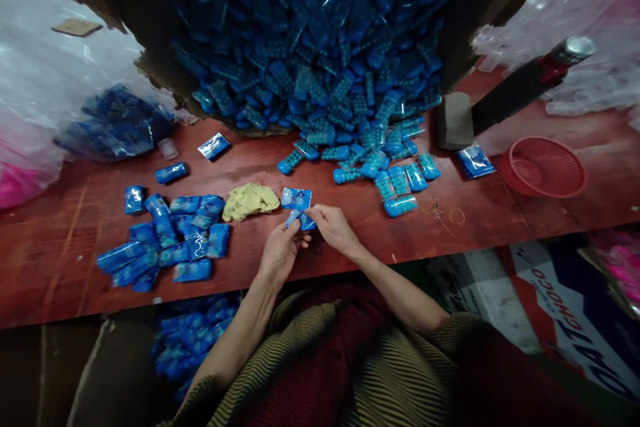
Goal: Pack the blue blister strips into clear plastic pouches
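- Your left hand (286, 247) is pinching a small blue wrapper (307, 221) between thumb and fingers, above the front part of a red desk (400, 240).
- Your right hand (334, 227) is closing thumb and fingertips on the right side of that same wrapper, so it is sitting between your two hands.
- A flat blue packet (296, 198) is lying just beyond your fingers, and a crumpled yellow cloth (250, 201) is resting to its left.
- Farther left, a loose group of filled blue packs (173, 240) is covering part of the desk.
- Ahead of you, a large torn box (145, 13) is lying open, and clear blue-ended containers of turquoise beads (375, 137) are spilling out of it toward you.
- To the right, a dark-handled hammer (520, 93) is leaning with its blocky head down, near a round red basket (545, 167); a shiny blue packet is lying between them.
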`<state>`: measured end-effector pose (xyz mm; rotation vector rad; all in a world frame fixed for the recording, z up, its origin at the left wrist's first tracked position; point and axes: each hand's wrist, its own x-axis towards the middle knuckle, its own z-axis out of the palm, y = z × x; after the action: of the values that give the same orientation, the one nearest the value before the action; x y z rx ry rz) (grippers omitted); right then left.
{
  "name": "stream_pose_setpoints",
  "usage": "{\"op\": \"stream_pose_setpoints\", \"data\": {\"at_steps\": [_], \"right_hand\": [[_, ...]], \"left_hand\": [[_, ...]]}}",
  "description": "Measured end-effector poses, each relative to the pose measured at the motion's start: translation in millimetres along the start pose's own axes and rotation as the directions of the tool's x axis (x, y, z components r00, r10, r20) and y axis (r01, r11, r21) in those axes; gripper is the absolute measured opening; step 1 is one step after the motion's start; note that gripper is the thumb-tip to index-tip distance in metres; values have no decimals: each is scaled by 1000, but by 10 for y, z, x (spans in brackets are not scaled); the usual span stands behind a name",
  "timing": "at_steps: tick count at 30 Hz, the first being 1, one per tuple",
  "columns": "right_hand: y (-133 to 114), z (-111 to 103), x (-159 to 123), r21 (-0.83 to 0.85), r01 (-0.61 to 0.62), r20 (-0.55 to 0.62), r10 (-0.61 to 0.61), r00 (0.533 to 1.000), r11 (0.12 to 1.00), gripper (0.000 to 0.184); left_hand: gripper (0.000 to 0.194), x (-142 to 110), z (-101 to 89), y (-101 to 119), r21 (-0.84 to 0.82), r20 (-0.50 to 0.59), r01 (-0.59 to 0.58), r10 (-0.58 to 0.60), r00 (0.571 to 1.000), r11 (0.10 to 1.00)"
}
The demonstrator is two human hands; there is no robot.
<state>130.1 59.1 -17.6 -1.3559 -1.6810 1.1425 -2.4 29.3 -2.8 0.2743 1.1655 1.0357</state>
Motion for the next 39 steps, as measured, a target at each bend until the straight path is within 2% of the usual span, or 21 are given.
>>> {"op": "stream_pose_setpoints", "data": {"at_steps": [2,3,4,6,9,13,15,17,19,20,22,23,24,25,26,28,30,32,39], "right_hand": [[27,-166,79,-245,28,-51,-42,998,969,32],[41,-247,126,-388,10,-101,-54,993,922,25],[53,-320,176,-519,-30,-144,-52,988,854,20],[66,-425,277,-696,-104,-167,-20,986,711,24],[55,-475,408,-787,-123,-110,59,992,605,35],[22,-484,520,-844,-69,-26,89,996,532,26],[13,-516,545,-856,-13,26,68,997,517,21],[11,-570,553,-831,19,60,57,997,557,22],[13,-637,540,-742,4,36,33,999,670,27],[17,-669,522,-646,-16,2,23,1000,763,30],[24,-717,458,-287,-63,-50,51,997,956,36],[26,-727,410,-41,-86,-34,84,996,995,39],[27,-726,353,202,-115,14,115,993,973,40],[25,-713,291,405,-151,79,130,988,902,40],[21,-690,226,549,-186,141,129,982,815,39],[10,-626,109,696,-238,218,116,969,677,40],[2,-558,31,747,-262,250,107,962,611,40],[5,-508,-4,760,-260,259,88,962,596,40],[33,-469,-15,727,-196,224,42,974,658,39]], "left_hand": [[27,7,-18,-14,-37,-57,12,-14,998,999],[26,10,-15,-25,-65,-83,22,-28,996,998],[25,11,-7,-37,-94,-101,37,-46,994,995],[24,7,21,-51,-144,-119,68,-85,989,987],[21,-4,60,-48,-182,-117,105,-128,985,978],[18,-11,63,-28,-215,-138,146,-178,974,966],[17,-15,52,-25,-223,-146,154,-189,971,963],[16,-22,43,-26,-226,-164,155,-194,967,962],[17,-29,38,-29,-231,-189,154,-199,962,961],[17,-31,37,-30,-236,-198,152,-201,959,960],[18,-32,36,-35,-249,-206,144,-197,958,958],[19,-31,36,-38,-256,-208,135,-191,959,957],[20,-28,36,-43,-261,-208,125,-182,961,957],[20,-24,37,-48,-262,-210,114,-172,962,958],[21,-20,39,-53,-260,-210,102,-160,965,960],[21,-16,44,-66,-248,-205,83,-136,969,965],[21,-19,47,-78,-232,-194,72,-119,974,970],[22,-27,46,-89,-216,-193,72,-115,974,974],[24,-31,13,-122,-174,-158,35,-63,985,984]]}}
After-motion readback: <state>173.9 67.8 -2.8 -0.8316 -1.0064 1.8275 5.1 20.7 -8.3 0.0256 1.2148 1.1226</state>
